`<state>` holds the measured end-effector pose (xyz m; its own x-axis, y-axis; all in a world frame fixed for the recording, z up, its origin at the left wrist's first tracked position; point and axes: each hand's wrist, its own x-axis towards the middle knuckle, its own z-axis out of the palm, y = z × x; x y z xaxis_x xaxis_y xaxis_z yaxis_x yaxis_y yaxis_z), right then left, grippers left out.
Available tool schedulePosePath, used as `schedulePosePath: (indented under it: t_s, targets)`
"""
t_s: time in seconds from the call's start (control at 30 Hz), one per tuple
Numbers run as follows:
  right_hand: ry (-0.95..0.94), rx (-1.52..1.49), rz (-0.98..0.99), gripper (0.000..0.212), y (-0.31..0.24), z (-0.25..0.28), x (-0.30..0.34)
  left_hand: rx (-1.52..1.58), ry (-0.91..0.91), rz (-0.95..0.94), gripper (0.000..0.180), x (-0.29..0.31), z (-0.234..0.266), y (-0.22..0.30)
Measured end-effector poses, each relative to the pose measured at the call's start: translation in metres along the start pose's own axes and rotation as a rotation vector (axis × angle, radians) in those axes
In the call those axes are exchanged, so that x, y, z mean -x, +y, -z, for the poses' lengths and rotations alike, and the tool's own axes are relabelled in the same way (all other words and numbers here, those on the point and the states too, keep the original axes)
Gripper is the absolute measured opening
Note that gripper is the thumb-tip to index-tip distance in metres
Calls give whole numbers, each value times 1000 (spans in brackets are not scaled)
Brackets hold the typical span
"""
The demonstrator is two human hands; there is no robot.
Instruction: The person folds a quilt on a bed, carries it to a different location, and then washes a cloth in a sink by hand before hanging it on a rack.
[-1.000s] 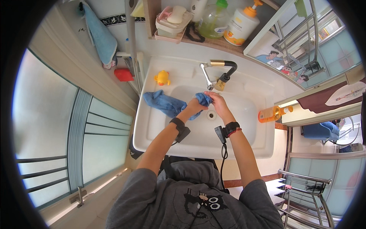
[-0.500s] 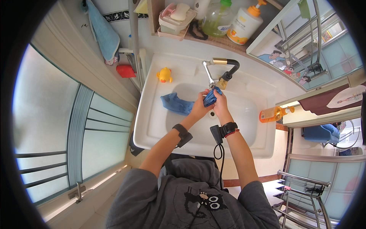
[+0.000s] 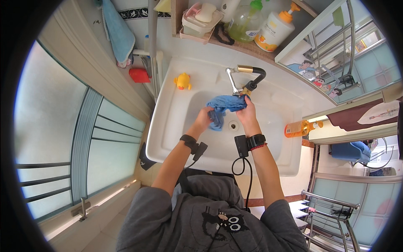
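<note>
- White sink (image 3: 167,145) is set below a wooden shelf (image 3: 245,47), with its near edge just in front of the person's body.
- Blue cloth (image 3: 226,101) is held above the basin, nearer the sink's far edge than its near one; its upper part is stretched from left to right between the hands, and a loose fold is hung down beside the left hand.
- The cloth's left part is gripped by the left hand (image 3: 203,119), though the finger placement is blurred and cannot be fully made out.
- The cloth's right end is pinched by the right hand (image 3: 247,111), which is placed closer to the faucet (image 3: 231,81) and to the drain (image 3: 233,125).
- The cloth's right end is brought just below the faucet's spout; whether water is running cannot be told.
- A yellow toy duck (image 3: 182,80) is seated at the sink's far left corner, well apart from both hands.
- An orange pump bottle (image 3: 297,129) is seen at the sink's right edge.
- Pump bottles and a soap box (image 3: 196,26) are kept on the shelf, and a light-blue towel (image 3: 119,38) is hung beyond the far left corner.
</note>
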<state>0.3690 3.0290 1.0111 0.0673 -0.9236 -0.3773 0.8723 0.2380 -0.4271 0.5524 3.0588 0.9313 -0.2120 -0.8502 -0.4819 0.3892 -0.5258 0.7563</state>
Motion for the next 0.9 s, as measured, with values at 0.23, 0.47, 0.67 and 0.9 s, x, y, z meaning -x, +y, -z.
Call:
schedulePosePath:
  t_s: [0.23, 0.47, 0.67, 0.9]
  targets:
    - [45, 814, 367, 29, 28, 11, 19, 570, -294, -62, 33, 43, -73, 49]
    - [-5, 1036, 501, 46, 41, 13, 24, 426, -55, -131, 30, -7, -70, 33]
    - [67, 1512, 756, 44, 34, -6, 37, 104, 311, -266, 28, -4, -100, 37]
    - [123, 1589, 666, 36, 28, -21, 28, -108, 293, -257, 20, -10, -75, 36]
